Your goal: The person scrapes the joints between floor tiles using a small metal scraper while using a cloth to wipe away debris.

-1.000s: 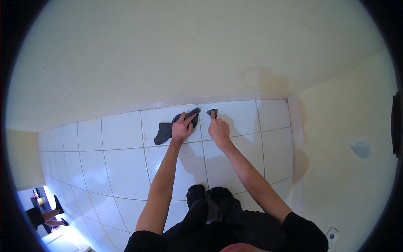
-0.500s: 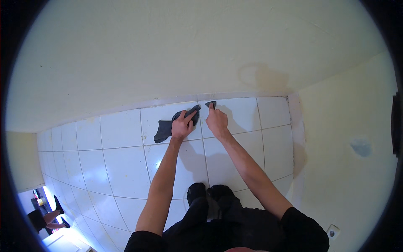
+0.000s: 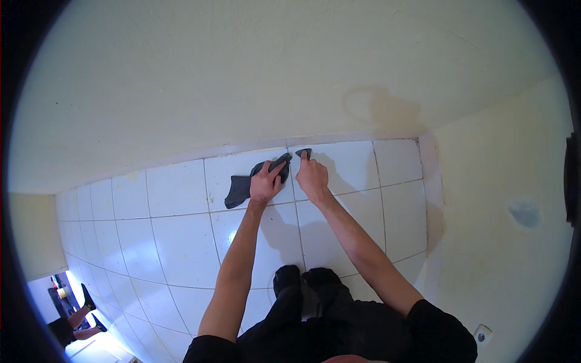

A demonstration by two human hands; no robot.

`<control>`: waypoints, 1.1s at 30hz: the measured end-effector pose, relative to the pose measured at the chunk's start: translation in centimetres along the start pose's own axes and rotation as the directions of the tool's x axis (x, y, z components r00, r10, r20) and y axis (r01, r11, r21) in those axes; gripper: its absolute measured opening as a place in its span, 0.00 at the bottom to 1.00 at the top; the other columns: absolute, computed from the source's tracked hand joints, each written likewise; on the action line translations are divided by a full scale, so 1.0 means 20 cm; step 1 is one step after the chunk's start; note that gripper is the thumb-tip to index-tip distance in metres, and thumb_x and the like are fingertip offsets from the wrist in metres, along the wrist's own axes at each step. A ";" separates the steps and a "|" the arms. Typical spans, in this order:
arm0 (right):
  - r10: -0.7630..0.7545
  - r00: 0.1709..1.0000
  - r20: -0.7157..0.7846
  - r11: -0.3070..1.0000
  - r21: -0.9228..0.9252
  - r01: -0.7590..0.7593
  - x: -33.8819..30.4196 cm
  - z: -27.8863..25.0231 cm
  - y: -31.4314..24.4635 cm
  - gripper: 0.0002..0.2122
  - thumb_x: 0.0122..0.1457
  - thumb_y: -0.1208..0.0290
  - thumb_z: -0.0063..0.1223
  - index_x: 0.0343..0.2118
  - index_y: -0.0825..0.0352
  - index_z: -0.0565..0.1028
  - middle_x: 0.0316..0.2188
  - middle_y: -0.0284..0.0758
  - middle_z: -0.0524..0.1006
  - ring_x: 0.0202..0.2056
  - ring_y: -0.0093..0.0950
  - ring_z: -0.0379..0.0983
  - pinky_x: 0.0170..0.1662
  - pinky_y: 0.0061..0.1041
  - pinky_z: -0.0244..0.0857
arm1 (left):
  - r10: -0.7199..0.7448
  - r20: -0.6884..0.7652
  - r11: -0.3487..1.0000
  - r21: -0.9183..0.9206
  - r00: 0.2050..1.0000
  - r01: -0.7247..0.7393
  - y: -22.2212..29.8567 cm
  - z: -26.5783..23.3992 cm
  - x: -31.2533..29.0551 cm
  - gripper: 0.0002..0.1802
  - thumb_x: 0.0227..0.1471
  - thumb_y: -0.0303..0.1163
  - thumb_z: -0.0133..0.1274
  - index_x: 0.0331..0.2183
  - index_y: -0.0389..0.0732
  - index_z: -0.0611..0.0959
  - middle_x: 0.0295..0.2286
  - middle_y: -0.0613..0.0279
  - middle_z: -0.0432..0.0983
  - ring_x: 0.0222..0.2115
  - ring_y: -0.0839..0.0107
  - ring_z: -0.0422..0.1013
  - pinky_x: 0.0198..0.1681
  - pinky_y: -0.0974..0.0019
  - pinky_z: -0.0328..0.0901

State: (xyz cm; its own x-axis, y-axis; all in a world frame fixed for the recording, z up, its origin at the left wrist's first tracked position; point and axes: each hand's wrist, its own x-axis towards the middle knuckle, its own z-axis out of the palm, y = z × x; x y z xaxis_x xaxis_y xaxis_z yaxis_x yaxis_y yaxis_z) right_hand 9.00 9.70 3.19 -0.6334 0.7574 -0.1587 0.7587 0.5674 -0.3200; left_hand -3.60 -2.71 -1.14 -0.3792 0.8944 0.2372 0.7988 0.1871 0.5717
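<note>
The dark cloth (image 3: 238, 191) is lying on the tiled floor (image 3: 181, 187), just short of the far edge where the floor is meeting the wall (image 3: 230, 78), and well left of the far right corner. It is looking light, soft and limp; it is likely sliding easily on the glazed tile, and the bunched end is offering the surest hold, the flat tail the poorest.

The small dark wedge-shaped piece (image 3: 307, 152) is sitting near the same far edge, just right of the cloth and apart from it. It is appearing stiff and light; its broad side is probably the better place for a fingertip, and its edge may be sharp.

The left hand (image 3: 266, 181) is resting on the bunched end, index finger extending along a dark fold, thumb standing apart; whether the fingers are gripping underneath cannot be told. The right hand (image 3: 312, 176) is holding the wedge-shaped piece narrowly, index finger extending onto it, the remaining fingers curling in.
</note>
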 end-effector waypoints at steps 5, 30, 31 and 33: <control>0.015 1.000 -0.007 1.000 0.012 -0.015 0.02 -0.01 0.00 0.23 0.53 0.75 0.52 0.53 0.77 0.71 0.25 0.46 0.81 0.28 0.41 0.82 0.32 0.36 0.76 | 0.055 -0.053 0.998 0.018 0.997 -0.054 0.01 0.01 -0.01 0.26 0.45 0.27 0.53 0.49 0.53 0.82 0.38 0.56 0.74 0.31 0.57 0.77 0.31 0.56 0.75; 0.005 1.000 0.031 1.000 0.028 -0.006 0.00 0.00 -0.05 0.27 0.51 0.75 0.55 0.56 0.77 0.69 0.25 0.46 0.81 0.27 0.40 0.82 0.31 0.36 0.76 | 0.004 -0.020 1.000 0.009 1.000 -0.004 -0.01 0.01 -0.02 0.28 0.44 0.28 0.52 0.50 0.55 0.82 0.39 0.54 0.74 0.33 0.53 0.77 0.34 0.53 0.75; -0.004 1.000 0.019 1.000 0.028 0.004 -0.01 0.00 -0.04 0.27 0.51 0.75 0.55 0.56 0.77 0.69 0.25 0.46 0.81 0.27 0.40 0.82 0.31 0.36 0.76 | -0.004 -0.015 1.000 0.000 1.000 0.004 0.00 0.01 -0.02 0.28 0.44 0.28 0.53 0.50 0.55 0.82 0.39 0.54 0.74 0.33 0.53 0.77 0.34 0.53 0.75; -0.015 1.000 0.007 0.999 0.029 0.015 -0.01 0.01 -0.04 0.27 0.51 0.75 0.55 0.56 0.77 0.69 0.24 0.46 0.81 0.27 0.40 0.82 0.31 0.36 0.76 | -0.003 -0.014 1.000 0.002 1.000 0.003 -0.01 0.01 -0.01 0.28 0.45 0.28 0.53 0.50 0.55 0.82 0.39 0.54 0.74 0.33 0.54 0.77 0.34 0.53 0.75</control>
State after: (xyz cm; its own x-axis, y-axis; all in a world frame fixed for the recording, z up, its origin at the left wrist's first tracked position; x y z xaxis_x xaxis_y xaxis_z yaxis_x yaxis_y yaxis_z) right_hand 8.48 9.05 3.18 -0.6458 0.7465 -0.1603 0.7445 0.5691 -0.3490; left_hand -3.51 -2.86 -1.44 -0.3880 0.8882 0.2462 0.7987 0.1907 0.5707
